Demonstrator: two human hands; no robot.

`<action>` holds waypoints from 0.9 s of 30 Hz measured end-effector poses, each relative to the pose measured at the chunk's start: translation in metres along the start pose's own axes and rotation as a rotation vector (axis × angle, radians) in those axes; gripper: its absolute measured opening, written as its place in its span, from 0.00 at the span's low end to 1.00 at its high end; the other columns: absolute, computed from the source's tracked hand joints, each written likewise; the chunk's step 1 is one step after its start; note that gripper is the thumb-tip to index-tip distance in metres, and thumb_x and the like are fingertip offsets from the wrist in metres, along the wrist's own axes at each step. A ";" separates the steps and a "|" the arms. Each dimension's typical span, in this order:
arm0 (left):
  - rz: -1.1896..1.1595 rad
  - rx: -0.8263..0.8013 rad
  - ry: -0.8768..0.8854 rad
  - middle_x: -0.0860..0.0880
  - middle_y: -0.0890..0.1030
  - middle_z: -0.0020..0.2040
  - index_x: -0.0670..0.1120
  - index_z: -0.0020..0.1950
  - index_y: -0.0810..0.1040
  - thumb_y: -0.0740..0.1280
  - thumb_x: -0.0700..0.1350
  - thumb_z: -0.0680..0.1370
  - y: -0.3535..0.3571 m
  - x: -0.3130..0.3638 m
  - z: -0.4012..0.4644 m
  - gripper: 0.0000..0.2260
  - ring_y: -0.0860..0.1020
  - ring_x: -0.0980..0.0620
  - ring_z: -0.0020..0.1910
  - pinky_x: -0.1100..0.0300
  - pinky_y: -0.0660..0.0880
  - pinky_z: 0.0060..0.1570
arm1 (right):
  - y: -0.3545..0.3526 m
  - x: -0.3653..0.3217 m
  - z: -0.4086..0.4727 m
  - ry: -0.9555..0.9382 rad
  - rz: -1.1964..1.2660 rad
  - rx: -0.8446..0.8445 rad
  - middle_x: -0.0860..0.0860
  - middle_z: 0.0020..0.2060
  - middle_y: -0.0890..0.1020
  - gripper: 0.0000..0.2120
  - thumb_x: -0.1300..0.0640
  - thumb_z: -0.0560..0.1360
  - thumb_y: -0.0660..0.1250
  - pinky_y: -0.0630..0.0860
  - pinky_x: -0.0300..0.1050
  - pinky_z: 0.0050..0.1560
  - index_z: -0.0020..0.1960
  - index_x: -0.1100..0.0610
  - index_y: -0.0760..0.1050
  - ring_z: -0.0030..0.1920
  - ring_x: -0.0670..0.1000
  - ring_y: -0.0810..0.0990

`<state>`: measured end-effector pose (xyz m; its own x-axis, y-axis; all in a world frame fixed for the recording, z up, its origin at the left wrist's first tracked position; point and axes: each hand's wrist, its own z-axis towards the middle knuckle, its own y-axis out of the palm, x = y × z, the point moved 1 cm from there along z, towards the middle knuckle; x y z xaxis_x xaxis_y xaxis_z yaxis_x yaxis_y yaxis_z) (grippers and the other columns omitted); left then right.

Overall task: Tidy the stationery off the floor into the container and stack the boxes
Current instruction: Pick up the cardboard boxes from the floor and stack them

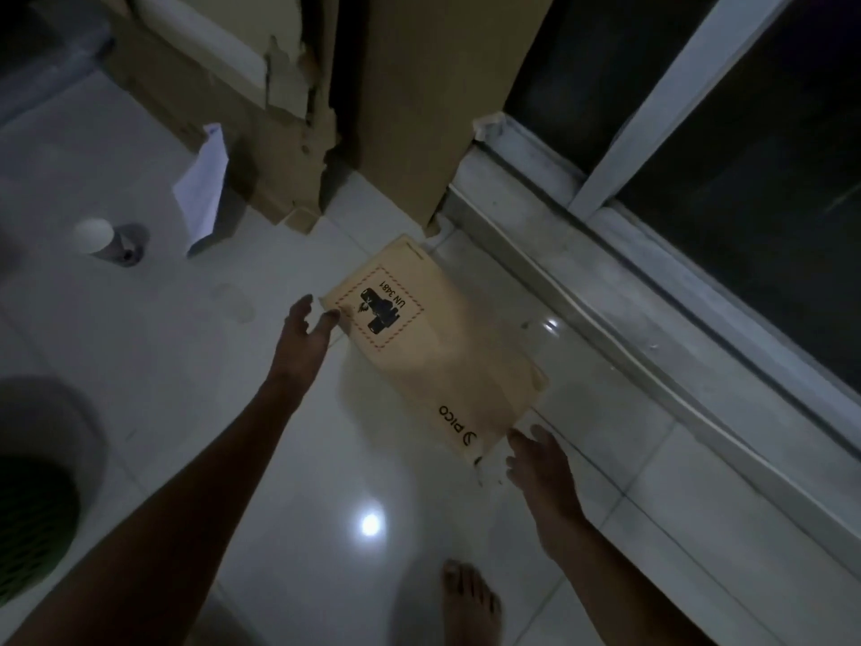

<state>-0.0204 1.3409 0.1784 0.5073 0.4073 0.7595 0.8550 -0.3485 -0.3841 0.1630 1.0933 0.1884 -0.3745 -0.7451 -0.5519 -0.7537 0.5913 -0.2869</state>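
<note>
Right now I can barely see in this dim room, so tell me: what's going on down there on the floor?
A person is reaching down with both hands to a flat PICO cardboard box lying on the white tiled floor by the sliding door track. The left hand touches its far corner with open fingers; the right hand is open at the near corner. Neither grips it yet. Bigger cardboard boxes stand behind, with white paper and a small bottle to the left.

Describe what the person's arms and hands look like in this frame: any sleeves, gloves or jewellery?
Both forearms are bare as far as the frame shows, with no sleeve in view. The left hand and the right hand wear no gloves, and no rings, watch or bracelet show. The dim light hides finer detail.
</note>
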 end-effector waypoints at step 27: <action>-0.034 -0.517 0.201 0.65 0.78 0.56 0.69 0.64 0.69 0.56 0.45 0.78 0.002 0.059 -0.058 0.21 0.76 0.64 0.56 0.62 0.75 0.48 | -0.084 -0.061 -0.006 -0.211 0.302 -0.033 0.41 0.62 0.75 0.14 0.48 0.79 0.60 0.70 0.55 0.62 0.61 0.33 0.68 0.62 0.50 0.73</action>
<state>0.0052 1.3153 0.2534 0.4060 0.2741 0.8718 0.6802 -0.7277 -0.0880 0.2458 1.0872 0.2502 -0.4661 -0.4563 -0.7580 -0.6445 0.7621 -0.0625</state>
